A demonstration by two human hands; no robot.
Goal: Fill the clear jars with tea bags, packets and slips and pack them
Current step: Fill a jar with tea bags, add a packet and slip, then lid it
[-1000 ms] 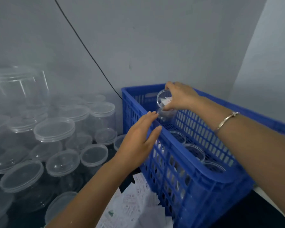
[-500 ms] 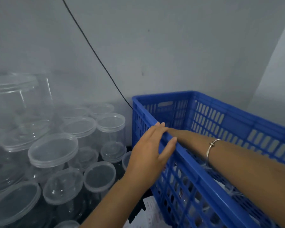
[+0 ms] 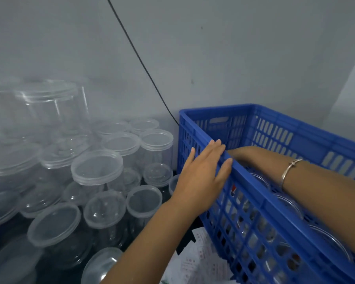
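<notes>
My left hand [image 3: 203,171] lies flat with straight fingers against the near rim of the blue slatted crate [image 3: 307,140]. My right forearm, with a silver bangle, reaches down into the crate. My right hand [image 3: 237,153] is mostly hidden behind the rim, so its grip cannot be seen. Inside the crate stand several clear jars [image 3: 289,203]; their round rims show beside my forearm. A pile of empty clear jars with lids [image 3: 98,167] fills the left side. White printed slips [image 3: 201,257] lie on the dark surface below the crate.
A grey wall stands close behind, with a thin black cable [image 3: 143,66] running down it to the crate's back corner. Taller stacked jars [image 3: 49,107] rise at the far left. The crate fills the right side.
My right hand, which held a small clear jar above the crate, has gone down into the crate and out of sight. My left hand settled onto the crate's rim. The view shifted closer.
</notes>
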